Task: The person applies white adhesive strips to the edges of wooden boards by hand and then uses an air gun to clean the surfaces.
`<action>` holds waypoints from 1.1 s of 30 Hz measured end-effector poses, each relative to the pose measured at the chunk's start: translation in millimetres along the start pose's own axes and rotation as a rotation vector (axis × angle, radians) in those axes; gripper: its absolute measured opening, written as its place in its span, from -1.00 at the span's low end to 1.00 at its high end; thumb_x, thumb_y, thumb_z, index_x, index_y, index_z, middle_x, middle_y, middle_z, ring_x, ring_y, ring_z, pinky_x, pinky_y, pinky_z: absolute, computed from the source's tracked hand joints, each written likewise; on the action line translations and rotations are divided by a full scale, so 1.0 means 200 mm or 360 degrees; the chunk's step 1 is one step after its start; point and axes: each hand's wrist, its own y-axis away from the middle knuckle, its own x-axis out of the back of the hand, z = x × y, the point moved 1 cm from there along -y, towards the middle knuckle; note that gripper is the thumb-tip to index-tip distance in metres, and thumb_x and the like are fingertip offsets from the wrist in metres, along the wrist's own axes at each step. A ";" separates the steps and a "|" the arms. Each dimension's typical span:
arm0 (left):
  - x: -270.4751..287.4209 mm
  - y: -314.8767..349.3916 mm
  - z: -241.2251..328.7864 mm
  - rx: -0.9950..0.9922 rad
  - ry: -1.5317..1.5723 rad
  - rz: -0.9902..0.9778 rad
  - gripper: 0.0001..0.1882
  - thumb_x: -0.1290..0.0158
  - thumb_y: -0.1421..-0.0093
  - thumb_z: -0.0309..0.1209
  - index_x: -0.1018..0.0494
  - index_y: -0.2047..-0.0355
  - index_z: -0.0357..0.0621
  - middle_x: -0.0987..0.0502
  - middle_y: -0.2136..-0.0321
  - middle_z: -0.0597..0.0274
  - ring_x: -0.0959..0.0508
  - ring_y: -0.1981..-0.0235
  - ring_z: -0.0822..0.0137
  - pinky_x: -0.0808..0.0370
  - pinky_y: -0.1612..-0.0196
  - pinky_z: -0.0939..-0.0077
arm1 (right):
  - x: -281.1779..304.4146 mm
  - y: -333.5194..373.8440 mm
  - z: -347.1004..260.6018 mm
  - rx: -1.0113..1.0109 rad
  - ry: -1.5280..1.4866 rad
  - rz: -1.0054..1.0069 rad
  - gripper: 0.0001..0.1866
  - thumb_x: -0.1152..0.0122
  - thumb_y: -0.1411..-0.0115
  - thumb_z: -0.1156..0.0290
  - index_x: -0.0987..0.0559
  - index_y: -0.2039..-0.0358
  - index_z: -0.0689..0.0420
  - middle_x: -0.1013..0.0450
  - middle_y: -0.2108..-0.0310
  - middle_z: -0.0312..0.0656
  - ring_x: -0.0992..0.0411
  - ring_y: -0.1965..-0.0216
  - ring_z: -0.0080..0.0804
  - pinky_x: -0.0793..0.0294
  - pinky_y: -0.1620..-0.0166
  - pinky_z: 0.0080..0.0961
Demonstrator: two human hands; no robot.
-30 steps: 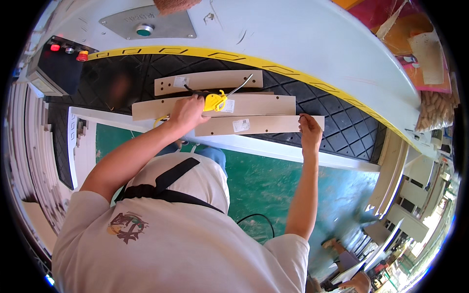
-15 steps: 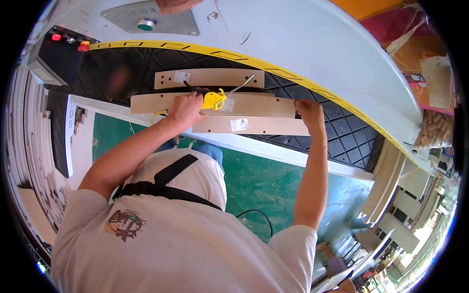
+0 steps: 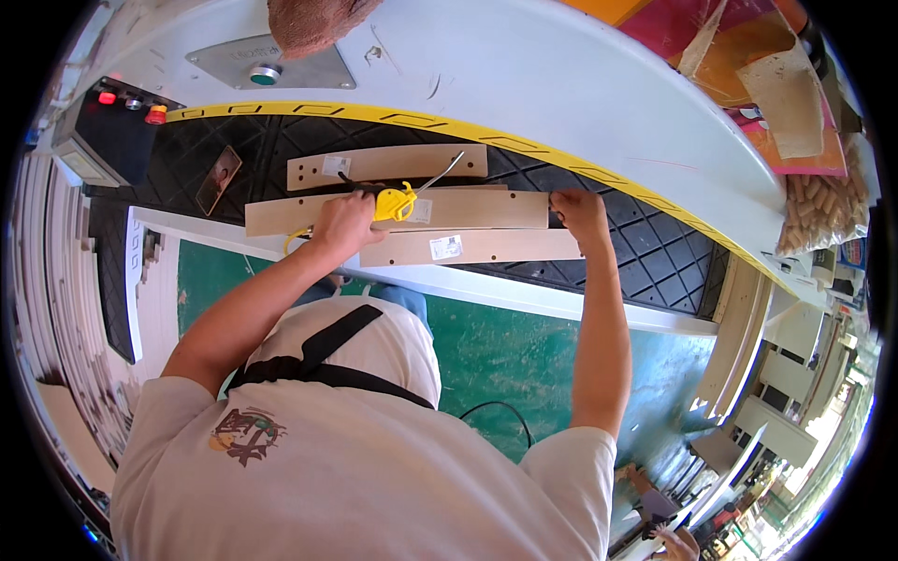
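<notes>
Directly ahead of the person, three long pale wooden boards are laid side by side on a black ribbed mat that covers the tabletop. The left hand is closed around a yellow-handled tool, which is held against the middle board; a thin grey hose or cable runs from the tool over the far board. The right hand is set on the right end of the middle board, its fingers curled over the board's far edge so that the end is gripped. The near board, marked by a small white sticker, lies just beside the middle one, between both hands and slightly toward the person, and is touched by neither hand as far as can be seen. The two hands are kept well apart, one at each part of the same board. Beyond the mat, a curved yellow stripe is seen along the white machine surface. A control box with red buttons is mounted at the far left. A green floor is visible below the tabletop's white edge.
</notes>
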 end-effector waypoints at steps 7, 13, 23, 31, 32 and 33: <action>0.02 0.01 0.03 -0.0006 -0.0008 -0.0004 -0.45 -0.38 -0.01 0.02 -0.56 0.26 -0.21 -0.64 0.31 0.03 -0.70 0.30 0.09 -0.65 0.24 0.21 | -0.01 -0.06 -0.01 0.0500 0.1156 0.0230 -0.79 -0.24 -0.16 0.31 -0.74 0.38 0.14 -0.65 0.33 0.05 -0.62 0.28 0.14 -0.62 0.17 -0.05; 0.01 0.01 0.01 0.0056 -0.0054 -0.0008 -0.45 -0.39 0.01 -0.01 -0.56 0.26 -0.24 -0.64 0.29 0.01 -0.69 0.27 0.06 -0.64 0.21 0.19 | -0.05 0.05 0.00 0.0526 0.0735 0.0300 -0.76 -0.28 -0.21 0.22 -0.76 0.33 0.11 -0.63 0.35 0.08 -0.60 0.25 0.16 -0.60 0.16 -0.06; 0.07 -0.01 0.03 0.0072 0.0075 -0.0086 -0.37 -0.42 0.02 0.01 -0.58 0.18 -0.31 -0.65 0.23 -0.09 -0.69 0.20 -0.02 -0.64 0.13 0.13 | 0.13 0.20 -0.06 0.0428 0.0644 0.0454 -0.77 -0.24 -0.24 0.29 -0.74 0.28 0.16 -0.65 0.37 0.01 -0.63 0.33 -0.01 -0.57 0.22 -0.22; 0.02 0.00 -0.05 0.0029 0.0415 -0.0050 -0.44 -0.43 0.04 -0.10 -0.58 0.14 -0.23 -0.65 0.19 -0.09 -0.67 0.20 -0.10 -0.61 0.16 0.03 | 0.04 0.63 0.19 0.0082 -0.0143 0.0335 -0.72 -0.25 -0.33 0.27 -0.65 0.36 0.26 -0.45 0.57 -0.30 -0.34 0.50 -0.56 -0.32 0.41 -0.45; -0.02 0.01 -0.06 -0.0013 0.0484 0.0116 -0.43 -0.43 0.07 -0.11 -0.58 0.14 -0.25 -0.65 0.24 -0.10 -0.65 0.20 -0.13 -0.58 0.11 0.01 | 0.00 0.68 0.24 0.0065 -0.0150 0.0257 -0.71 -0.25 -0.35 0.27 -0.63 0.40 0.25 -0.42 0.59 -0.34 -0.30 0.51 -0.57 -0.27 0.44 -0.45; 0.03 -0.03 -0.03 0.0077 0.0439 -0.0187 -0.47 -0.43 0.07 -0.13 -0.61 0.20 -0.25 -0.65 0.25 -0.09 -0.65 0.20 -0.12 -0.58 0.11 0.01 | -0.07 0.75 0.29 0.0047 -0.0320 0.0357 -0.70 -0.22 -0.37 0.27 -0.61 0.45 0.19 -0.36 0.62 -0.40 -0.22 0.54 -0.61 -0.18 0.47 -0.46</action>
